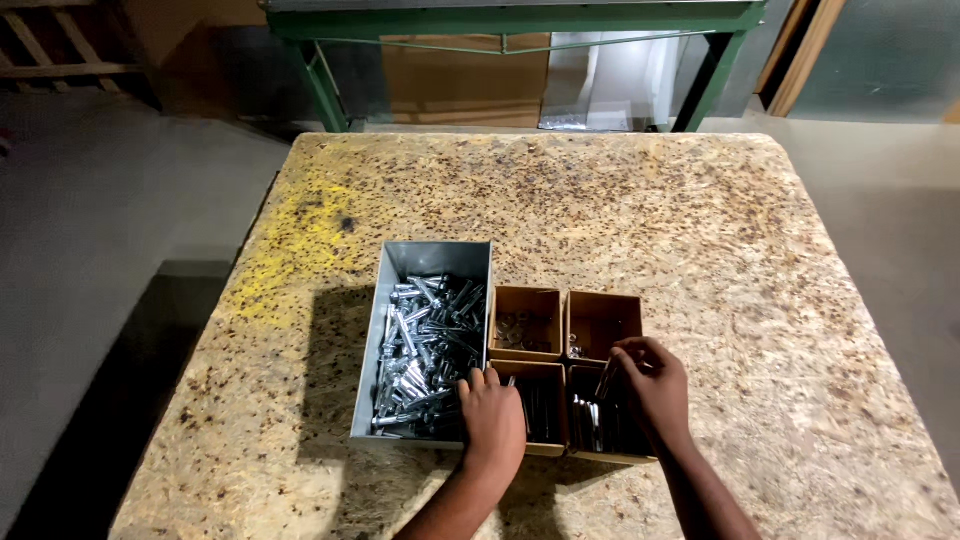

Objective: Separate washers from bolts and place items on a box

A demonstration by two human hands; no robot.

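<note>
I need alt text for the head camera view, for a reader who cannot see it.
A left hand reaches into a grey metal bin of silver bolts, while the right hand picks at four small cardboard boxes beside it on a speckled table.

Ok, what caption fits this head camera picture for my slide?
Left hand in a grey tray of bolts, right hand over a small cardboard box.

Four cardboard boxes (527, 320), one metal tray (437, 258)
</note>
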